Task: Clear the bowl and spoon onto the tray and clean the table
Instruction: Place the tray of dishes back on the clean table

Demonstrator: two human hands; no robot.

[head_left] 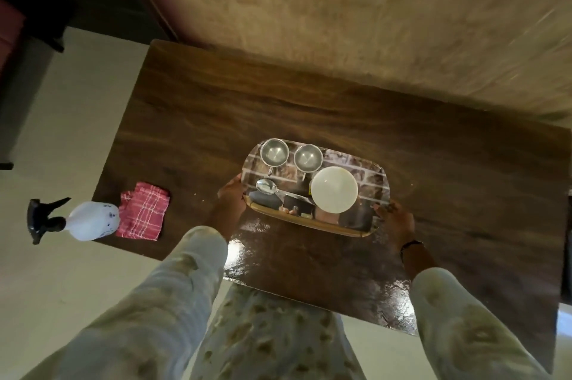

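Observation:
A patterned tray sits in the middle of the dark wooden table. On it lie a white bowl, a metal spoon and two small steel cups. My left hand grips the tray's left edge. My right hand grips its right near corner. Whether the tray rests on the table or is lifted off it I cannot tell.
A red checked cloth lies at the table's left near corner. A white spray bottle with a black trigger lies beside it, over the table's edge. The near table surface shines as if wet. A plaster wall runs behind the table.

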